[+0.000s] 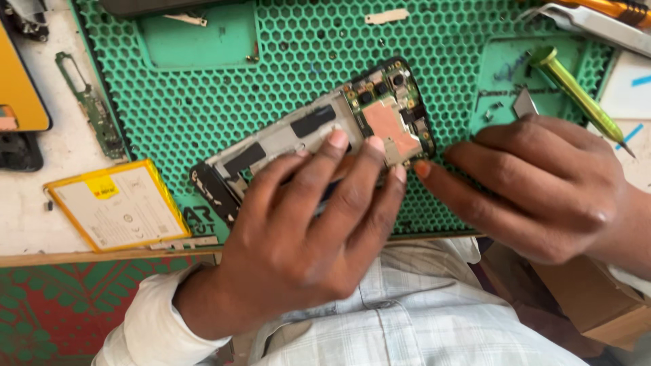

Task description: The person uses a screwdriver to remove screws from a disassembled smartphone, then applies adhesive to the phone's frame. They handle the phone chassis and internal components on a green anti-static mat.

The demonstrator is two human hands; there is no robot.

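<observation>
An opened phone [319, 125] with its back cover off lies at a slant on the green honeycomb mat [203, 95]; its circuit board with a copper patch [390, 122] faces up at the right end. My left hand [305, 230] rests over the phone's near side, fingertips pressing on the frame and board edge. My right hand [536, 186] lies on the mat just right of the phone, one fingertip touching the board's lower corner. A thin metal blade [524, 103] shows above its knuckles; whether the hand holds it I cannot tell.
A yellow-edged flat battery [115, 203] lies on the white bench at the left, with a narrow green circuit strip [95, 108] above it. A green-handled screwdriver [576, 98] lies at the right. Metal tweezers [597, 24] sit at the top right. A yellow and black object [20, 95] is at the far left.
</observation>
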